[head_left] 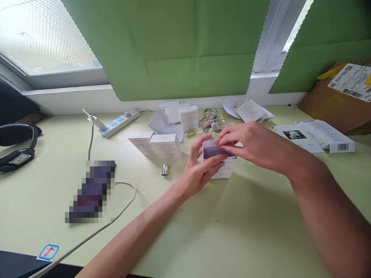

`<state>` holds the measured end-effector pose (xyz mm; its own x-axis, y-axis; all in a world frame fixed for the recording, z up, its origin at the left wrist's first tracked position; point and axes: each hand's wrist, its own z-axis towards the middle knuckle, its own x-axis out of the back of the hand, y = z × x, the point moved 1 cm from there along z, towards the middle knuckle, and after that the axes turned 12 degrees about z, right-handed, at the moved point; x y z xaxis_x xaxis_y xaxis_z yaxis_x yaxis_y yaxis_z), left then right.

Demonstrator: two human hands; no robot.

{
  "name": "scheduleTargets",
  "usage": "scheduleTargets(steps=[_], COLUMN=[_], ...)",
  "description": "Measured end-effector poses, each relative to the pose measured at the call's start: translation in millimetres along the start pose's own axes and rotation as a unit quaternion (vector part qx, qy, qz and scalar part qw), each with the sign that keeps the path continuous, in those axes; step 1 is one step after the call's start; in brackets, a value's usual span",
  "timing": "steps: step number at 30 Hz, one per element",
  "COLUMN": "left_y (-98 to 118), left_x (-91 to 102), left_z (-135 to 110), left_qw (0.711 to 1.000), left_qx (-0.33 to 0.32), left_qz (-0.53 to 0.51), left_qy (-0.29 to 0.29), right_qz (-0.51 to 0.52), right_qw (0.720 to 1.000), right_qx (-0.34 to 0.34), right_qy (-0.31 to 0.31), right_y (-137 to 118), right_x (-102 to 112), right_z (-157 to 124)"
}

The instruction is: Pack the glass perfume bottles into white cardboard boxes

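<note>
Both my hands meet at a small white box [223, 170] standing on the pale green table [246, 231]. My left hand [199, 170] grips its left side, thumb and fingers wrapped round it. My right hand [249, 144] pinches the box's open purple-lined top flap [216, 148] from the right. Just behind the box stand two small glass perfume bottles [213, 120]. A small silver cap [165, 170] lies on the table left of my left hand.
Several white boxes [158, 144] and loose papers [165, 121] lie at the back. A power strip [117, 123] and white cable [124, 204] run on the left, beside a blurred-out object [91, 191] and black headphones [17, 148]. Flat cartons [315, 135] and a brown parcel [339, 100] sit right.
</note>
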<state>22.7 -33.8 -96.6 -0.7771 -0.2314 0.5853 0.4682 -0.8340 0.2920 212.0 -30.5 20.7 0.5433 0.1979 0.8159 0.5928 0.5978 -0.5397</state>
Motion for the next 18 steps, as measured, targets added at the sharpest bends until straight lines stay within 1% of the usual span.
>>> scheduleTargets(steps=[4,7,10,12,14,16,18], left_y=[-1,-2,-6,-10,-13,-15,-17], left_x=[-6.8,-6.4,-5.1,-5.9,-8.3,-11.5,-14.3], left_z=[-11,-17,-20,-22,-25,-28,-31], left_qw=[1.000,0.999,0.999,0.999,0.999,0.998,0.996], left_qx=[0.017,0.025,0.017,0.007,0.004,0.021,0.057], left_qz=[-0.017,-0.035,-0.044,-0.039,-0.037,-0.044,-0.057], left_qy=[0.017,0.007,-0.010,0.000,0.021,0.036,0.031], right_qz=[0.020,0.025,0.010,-0.003,-0.014,-0.019,-0.020], right_qw=[1.000,0.998,0.996,0.994,0.991,0.988,0.985], right_qx=[0.018,0.044,0.069,0.083,0.094,0.094,0.080], right_qy=[0.007,0.027,0.057,0.076,0.095,0.119,0.155], right_y=[5,7,8,6,3,-1,-4], right_x=[0,-1,0,2,5,9,12], right_z=[0,-1,-2,-3,-5,-7,-8])
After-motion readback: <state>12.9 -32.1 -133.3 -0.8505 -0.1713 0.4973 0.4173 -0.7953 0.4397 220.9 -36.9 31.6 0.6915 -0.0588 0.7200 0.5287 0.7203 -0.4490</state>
